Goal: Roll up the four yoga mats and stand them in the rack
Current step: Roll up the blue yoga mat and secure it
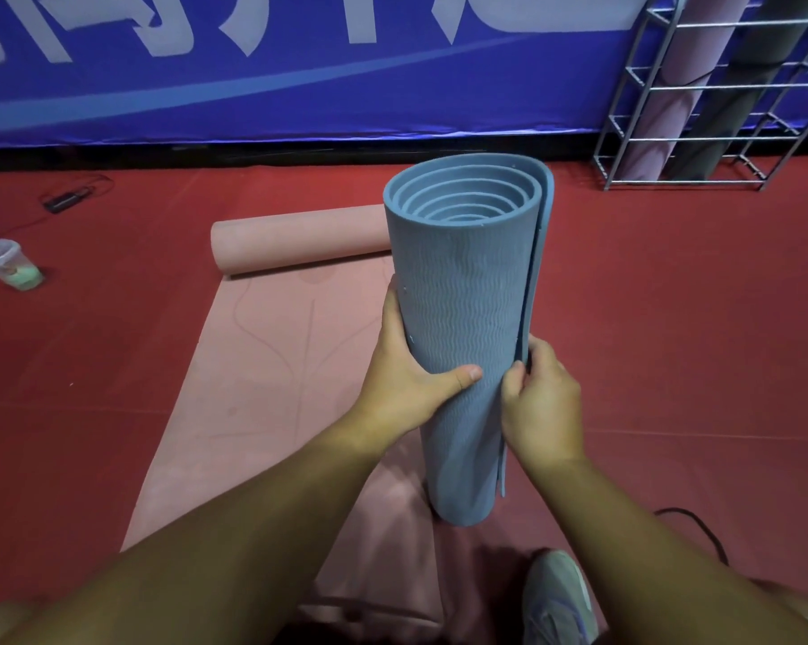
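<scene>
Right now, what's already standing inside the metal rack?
Two rolled mats stand in the rack: a pink mat and a dark grey mat. Their tops run out of frame; anything behind them is covered.

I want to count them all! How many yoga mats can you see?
4: a blue mat held upright in both hands, a pink mat half unrolled on the floor, and a lilac mat and dark grey mat standing in the rack.
</scene>
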Available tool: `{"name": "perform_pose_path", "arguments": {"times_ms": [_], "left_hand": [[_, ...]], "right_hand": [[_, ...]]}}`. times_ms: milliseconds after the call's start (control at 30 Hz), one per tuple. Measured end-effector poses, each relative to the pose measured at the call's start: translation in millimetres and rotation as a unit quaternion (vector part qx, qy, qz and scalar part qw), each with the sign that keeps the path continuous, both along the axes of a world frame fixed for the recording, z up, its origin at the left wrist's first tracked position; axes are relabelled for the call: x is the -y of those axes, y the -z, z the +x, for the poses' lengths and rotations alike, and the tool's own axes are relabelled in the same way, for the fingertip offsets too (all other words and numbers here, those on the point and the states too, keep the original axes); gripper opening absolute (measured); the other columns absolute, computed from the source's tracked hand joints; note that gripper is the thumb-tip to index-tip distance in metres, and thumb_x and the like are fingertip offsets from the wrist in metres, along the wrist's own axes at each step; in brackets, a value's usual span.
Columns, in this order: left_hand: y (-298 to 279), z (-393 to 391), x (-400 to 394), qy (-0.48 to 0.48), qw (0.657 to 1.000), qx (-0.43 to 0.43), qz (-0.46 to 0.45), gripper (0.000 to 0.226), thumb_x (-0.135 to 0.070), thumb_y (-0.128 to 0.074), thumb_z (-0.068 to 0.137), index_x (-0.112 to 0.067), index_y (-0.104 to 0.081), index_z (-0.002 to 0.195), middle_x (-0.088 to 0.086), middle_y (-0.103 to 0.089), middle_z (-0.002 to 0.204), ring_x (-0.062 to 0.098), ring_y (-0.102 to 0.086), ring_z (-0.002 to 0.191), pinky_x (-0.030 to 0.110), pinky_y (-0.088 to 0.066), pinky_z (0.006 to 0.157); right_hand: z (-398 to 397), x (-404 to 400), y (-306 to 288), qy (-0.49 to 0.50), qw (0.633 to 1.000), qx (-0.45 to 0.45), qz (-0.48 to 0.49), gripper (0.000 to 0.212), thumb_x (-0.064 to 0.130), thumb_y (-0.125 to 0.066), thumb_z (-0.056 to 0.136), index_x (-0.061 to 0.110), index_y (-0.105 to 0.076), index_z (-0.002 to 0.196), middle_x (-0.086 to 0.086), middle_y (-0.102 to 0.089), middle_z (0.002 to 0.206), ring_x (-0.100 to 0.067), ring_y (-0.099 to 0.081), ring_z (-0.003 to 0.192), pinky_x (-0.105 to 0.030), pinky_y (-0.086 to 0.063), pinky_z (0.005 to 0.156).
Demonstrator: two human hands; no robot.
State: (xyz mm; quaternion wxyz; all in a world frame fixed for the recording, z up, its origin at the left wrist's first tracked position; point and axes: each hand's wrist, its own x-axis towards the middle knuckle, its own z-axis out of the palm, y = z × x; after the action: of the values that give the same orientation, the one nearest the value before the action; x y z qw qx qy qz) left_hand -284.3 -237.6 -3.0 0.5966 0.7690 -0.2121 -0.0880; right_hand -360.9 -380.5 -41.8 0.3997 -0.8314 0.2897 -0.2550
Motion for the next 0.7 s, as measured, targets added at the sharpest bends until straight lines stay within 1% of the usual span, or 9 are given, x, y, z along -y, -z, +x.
{"name": "perform_pose_path", "arguments": {"times_ms": [133,233,400,533,600,700], "left_hand": [[7,-3,1,-0.003,1.000,0.003,0.006,0.118,-0.018,-0.092,0.063,-0.036,-0.019,0.154,-0.018,-0.049,0.145,0.003,-0.049,0.133,0.040,-0.045,0.111],[9,-5,3,-0.001,1.000,0.004,0.007,0.116,-0.019,-0.091,0.064,-0.038,-0.019,0.153,-0.018,-0.050,0.143,0.003,-0.049,0.133,0.040,-0.046,0.111],[15,-6,1,0.012,1.000,-0.005,0.022,0.118,-0.017,-0.092,0.065,-0.040,-0.017,0.154,-0.019,-0.049,0.144,0.001,-0.049,0.132,0.039,-0.045,0.112],[21,-8,0,0.024,0.999,-0.015,0.037,0.117,-0.021,-0.092,0.065,-0.042,-0.017,0.153,-0.021,-0.049,0.143,-0.002,-0.049,0.131,0.039,-0.045,0.112],[21,-12,2,0.021,0.999,-0.018,0.043,0.116,-0.026,-0.091,0.064,-0.043,-0.018,0.152,-0.022,-0.050,0.142,-0.001,-0.050,0.130,0.040,-0.045,0.111],[20,-14,4,0.022,0.998,-0.015,0.053,0.111,-0.029,-0.092,0.062,-0.045,-0.022,0.148,-0.022,-0.051,0.140,-0.002,-0.051,0.129,0.039,-0.046,0.110]], "right_hand": [[-3,-3,5,0.007,1.000,-0.012,-0.003,0.037,0.005,-0.048,0.095,0.005,-0.057,0.131,-0.017,-0.066,0.120,-0.036,-0.060,0.108,-0.034,-0.041,0.083],[-5,-2,8,0.008,1.000,-0.015,-0.007,0.035,0.004,-0.047,0.096,0.002,-0.058,0.129,-0.019,-0.066,0.117,-0.036,-0.060,0.108,-0.036,-0.043,0.086],[-11,0,10,-0.001,1.000,-0.020,0.020,0.032,0.003,-0.047,0.095,0.005,-0.059,0.124,-0.014,-0.067,0.112,-0.033,-0.061,0.102,-0.031,-0.043,0.081],[-16,0,13,0.002,0.999,-0.021,0.036,0.032,0.005,-0.046,0.094,0.007,-0.058,0.124,-0.013,-0.067,0.113,-0.032,-0.062,0.101,-0.037,-0.048,0.083],[-18,-1,13,0.004,0.999,-0.022,0.041,0.031,0.005,-0.046,0.094,0.007,-0.057,0.123,-0.013,-0.067,0.112,-0.032,-0.061,0.100,-0.035,-0.046,0.080],[-18,-1,7,0.015,0.998,-0.024,0.052,0.031,0.000,-0.045,0.092,0.004,-0.055,0.121,-0.017,-0.065,0.113,-0.035,-0.059,0.102,-0.031,-0.037,0.075]]}}
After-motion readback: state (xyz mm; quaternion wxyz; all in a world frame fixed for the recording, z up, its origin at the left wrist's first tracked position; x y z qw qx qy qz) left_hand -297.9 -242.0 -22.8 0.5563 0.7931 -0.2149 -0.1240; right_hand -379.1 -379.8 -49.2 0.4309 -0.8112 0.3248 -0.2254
